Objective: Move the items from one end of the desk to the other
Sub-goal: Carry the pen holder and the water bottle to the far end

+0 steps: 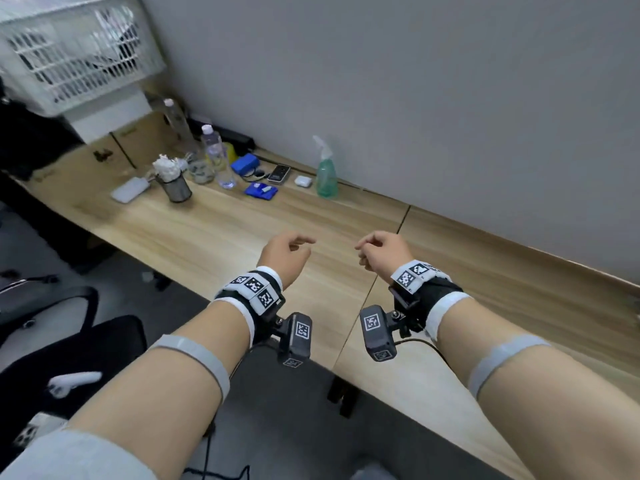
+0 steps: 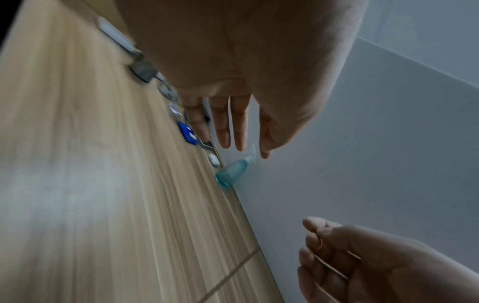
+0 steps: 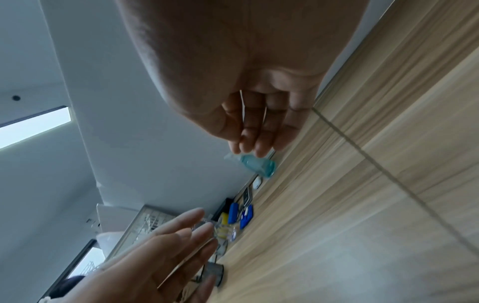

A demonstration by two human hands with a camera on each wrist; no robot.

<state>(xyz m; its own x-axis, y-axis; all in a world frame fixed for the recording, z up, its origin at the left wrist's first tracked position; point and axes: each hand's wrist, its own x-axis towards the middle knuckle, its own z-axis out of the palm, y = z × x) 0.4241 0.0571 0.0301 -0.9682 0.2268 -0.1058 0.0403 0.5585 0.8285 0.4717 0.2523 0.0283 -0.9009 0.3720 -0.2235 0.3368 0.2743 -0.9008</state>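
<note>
Head view: your left hand (image 1: pixel 284 255) and right hand (image 1: pixel 383 252) hover side by side over the bare middle of the desk (image 1: pixel 214 233), both holding nothing.
Grip: fingers hang loose and relaxed on both hands, pinching nothing.
Items: the cluster sits in the upper left of the frame, well apart from your hands.
Nearest item: the green spray bottle (image 1: pixel 325 171) stands upright against the wall, at the right edge of the cluster.
Handling: it is probably light, smooth plastic with liquid inside; take it round the body below the trigger and keep it upright.
Others: the clear water bottle (image 1: pixel 218 157) looks slippery and top-heavy; the earbud case (image 1: pixel 303 181) is small and smooth, so pinch its sides.
Destination: probably the lower right stretch of desk.
</note>
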